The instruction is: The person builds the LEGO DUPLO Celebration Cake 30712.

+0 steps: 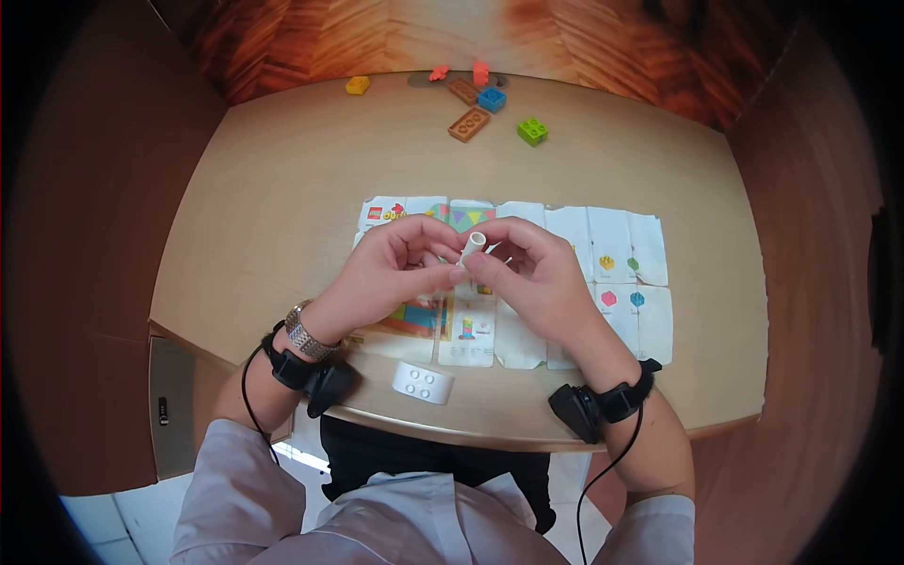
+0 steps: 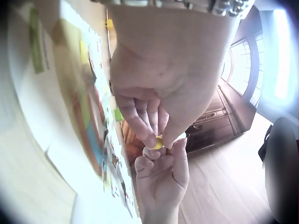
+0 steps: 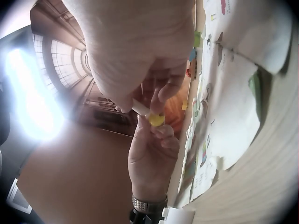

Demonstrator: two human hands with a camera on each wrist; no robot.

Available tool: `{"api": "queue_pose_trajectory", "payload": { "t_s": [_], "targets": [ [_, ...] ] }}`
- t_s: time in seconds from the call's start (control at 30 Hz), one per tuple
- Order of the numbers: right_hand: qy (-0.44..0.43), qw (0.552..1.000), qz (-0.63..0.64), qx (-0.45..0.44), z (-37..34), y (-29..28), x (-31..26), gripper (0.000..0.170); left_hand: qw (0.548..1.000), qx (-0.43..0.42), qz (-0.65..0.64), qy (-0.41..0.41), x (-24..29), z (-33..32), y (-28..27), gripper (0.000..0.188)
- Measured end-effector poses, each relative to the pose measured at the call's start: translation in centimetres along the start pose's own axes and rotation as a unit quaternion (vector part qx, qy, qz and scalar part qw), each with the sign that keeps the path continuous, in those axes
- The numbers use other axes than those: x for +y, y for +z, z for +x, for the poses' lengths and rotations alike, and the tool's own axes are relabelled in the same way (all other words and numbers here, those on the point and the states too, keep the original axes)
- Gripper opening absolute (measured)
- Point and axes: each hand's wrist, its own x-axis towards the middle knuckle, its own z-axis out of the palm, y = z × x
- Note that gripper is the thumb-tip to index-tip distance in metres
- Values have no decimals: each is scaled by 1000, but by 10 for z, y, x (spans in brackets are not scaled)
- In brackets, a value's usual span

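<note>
Over a creased paper sheet, both hands meet at a small white hollow tube [image 1: 473, 246], its open end facing up toward the head camera. A round yellow part [image 3: 157, 120] shows at the other end of the tube in the right wrist view. My left hand [image 1: 403, 264] pinches the piece between thumb and fingers; the yellow part [image 2: 159, 143] shows at its fingertips. My right hand [image 1: 529, 273] pinches the white tube from the other side with thumb and index finger. Closer to the table's front edge lies a white block [image 1: 422, 382] with several studs on top.
The unfolded printed sheet [image 1: 626, 325] spreads under the hands, its edges worn. Toward the back lie a yellow brick [image 1: 357, 86], a green brick [image 1: 533, 131], a blue brick [image 1: 491, 100], brown plates [image 1: 468, 124] and small red pieces [image 1: 481, 73]. Side panels border the table.
</note>
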Motion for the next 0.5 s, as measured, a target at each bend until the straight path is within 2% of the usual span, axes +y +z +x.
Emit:
{"api": "queue_pose_trajectory", "payload": {
  "t_s": [0.17,0.27,0.33,0.5],
  "targets": [
    [27,999,45,-5,-1,-2,1,26,1000,-2,26,11,0,-3,2,34],
    [74,993,90,-7,-1,-2,-2,26,1000,-13,26,-9,5,-4,2,37],
    [18,998,50,-14,-2,0,-2,27,1000,-12,7,5,-2,-3,3,37],
    [30,999,26,-32,-1,0,-7,29,1000,-19,8,11,-3,-3,1,40]
  ]
}}
